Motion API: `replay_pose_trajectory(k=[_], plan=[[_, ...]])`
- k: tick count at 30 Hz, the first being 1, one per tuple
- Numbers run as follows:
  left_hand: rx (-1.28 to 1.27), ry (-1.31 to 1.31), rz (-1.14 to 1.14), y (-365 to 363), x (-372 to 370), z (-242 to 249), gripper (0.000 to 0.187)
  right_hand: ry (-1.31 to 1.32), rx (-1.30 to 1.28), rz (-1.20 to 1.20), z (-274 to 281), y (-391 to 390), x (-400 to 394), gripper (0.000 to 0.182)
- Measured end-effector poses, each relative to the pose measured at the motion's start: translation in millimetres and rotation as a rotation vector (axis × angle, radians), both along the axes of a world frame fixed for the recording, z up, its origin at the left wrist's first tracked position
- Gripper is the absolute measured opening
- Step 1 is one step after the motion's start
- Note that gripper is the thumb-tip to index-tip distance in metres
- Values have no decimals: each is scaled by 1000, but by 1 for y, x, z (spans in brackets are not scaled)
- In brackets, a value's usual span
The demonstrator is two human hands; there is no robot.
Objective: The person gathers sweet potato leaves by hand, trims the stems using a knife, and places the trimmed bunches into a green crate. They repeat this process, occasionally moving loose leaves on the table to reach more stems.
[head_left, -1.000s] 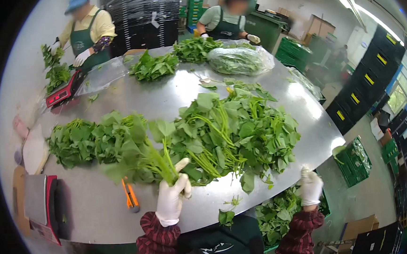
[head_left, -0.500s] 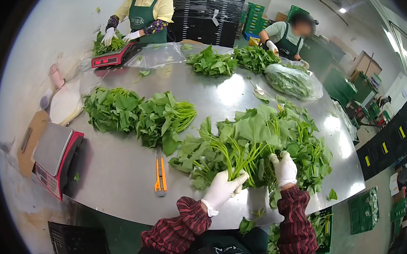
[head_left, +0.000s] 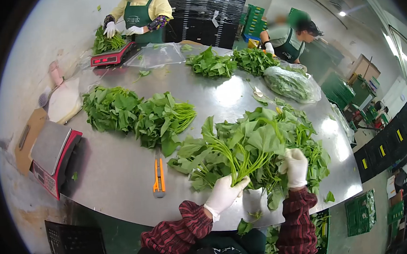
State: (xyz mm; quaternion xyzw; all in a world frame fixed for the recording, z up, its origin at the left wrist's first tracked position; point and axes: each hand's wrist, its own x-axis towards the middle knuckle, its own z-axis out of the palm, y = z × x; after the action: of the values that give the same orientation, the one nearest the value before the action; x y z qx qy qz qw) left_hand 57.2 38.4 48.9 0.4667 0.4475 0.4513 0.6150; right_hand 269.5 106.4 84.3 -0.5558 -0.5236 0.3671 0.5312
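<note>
In the head view my left hand (head_left: 225, 195), in a white glove, is closed around the stems of a bunch of leafy greens (head_left: 236, 155), leaves pointing away from me. My right hand (head_left: 296, 168), also gloved, is curled shut at the near side of the loose pile of greens (head_left: 312, 146); what its fingers hold, if anything, is hidden. Left of the bunch, an orange utility knife (head_left: 158, 178) lies on the metal table (head_left: 117, 180). Two gathered bundles of greens (head_left: 163, 120) rest farther back on the left.
A red scale (head_left: 54, 158) stands at the left edge. Across the table one person handles greens on another scale (head_left: 112, 57); a second person leans near a bagged bundle (head_left: 292, 83). A black crate (head_left: 77, 246) and a green crate (head_left: 360, 212) are on the floor.
My right hand has moved slightly right and its fingers have curled in. My left hand keeps its hold on the bunch. The person at the far right has turned and leaned lower.
</note>
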Motion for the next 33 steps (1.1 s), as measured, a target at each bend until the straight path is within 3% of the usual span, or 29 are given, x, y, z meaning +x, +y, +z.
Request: replay_pose_trajectory(k=[3, 4, 6, 7, 11, 17, 18, 24, 26, 27, 28, 30, 31, 32, 33], plan=[[18, -102, 43, -1, 0, -3, 14, 225, 306, -158, 27, -21, -3, 13], [20, -104, 32, -3, -1, -1, 14, 252, 363, -105, 24, -27, 1, 11], [3, -361, 123, -7, -3, 13, 12, 136, 121, -34, 12, -37, 0, 10], [-43, -455, 156, -6, -2, 10, 9, 190, 61, 81, 5, -45, -2, 10], [-97, -694, 101, -7, 1, -14, 17, 408, -123, 126, -15, -89, -25, 11], [-144, -691, -15, -32, 27, -14, 19, 160, -272, 98, -30, -128, -55, 14], [-167, -671, -14, -36, 31, -12, 17, 221, -233, 152, -45, -130, -54, 14], [-153, -571, -14, -41, 41, -22, 8, -125, -4, 94, -40, -140, -55, 17], [-111, -590, 15, -46, 44, -16, 7, -449, 433, -262, -49, -140, -60, 19], [-83, -585, 17, -48, 43, -13, 13, -432, 385, -527, -44, -139, -60, 18], [-78, -584, 11, -46, 40, -13, 13, -84, 75, -699, -32, -144, -48, 20], [-47, -598, 54, -39, 23, -15, 18, -444, 348, -862, -70, -138, 34, 19], [-53, -565, 25, -37, 13, -9, 21, 194, 50, -848, -40, -145, 51, 14], [-10, -525, 18, -35, 3, -7, 20, 202, 36, -827, -65, -147, 98, 16], [41, -538, 40, -33, -4, -6, 20, -42, -41, -940, -87, -153, 135, 26]])
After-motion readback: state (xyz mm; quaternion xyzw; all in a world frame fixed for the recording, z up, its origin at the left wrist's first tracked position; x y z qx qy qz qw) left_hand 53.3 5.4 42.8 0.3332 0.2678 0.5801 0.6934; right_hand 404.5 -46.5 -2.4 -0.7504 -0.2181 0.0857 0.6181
